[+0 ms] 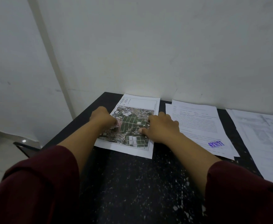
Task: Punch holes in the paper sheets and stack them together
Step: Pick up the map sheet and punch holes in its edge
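Pressed flat on the black speckled stone tabletop [132,183]: a white paper sheet printed with a coloured aerial photograph [132,126], far edge almost at the white wall [148,46], lying between both hands, probably to square it or hold it from sliding. Left hand [102,119] at the sheet's left edge, fingers curled over the margin; gripping the paper or only pinning it, cannot tell, fingertips hidden. Right hand [161,126] on the right half, knuckles bent, thumb and fingertips bearing down on the print, nothing clamped. Hands apart. Just beside, to the right, a loose stack of white text pages [197,123], laid slightly askew, bearing a blue stamp reading "LUNAS" upside down. Further right, white pages with grey tables [262,135]. Other writing too small to read. No hole punch visible.
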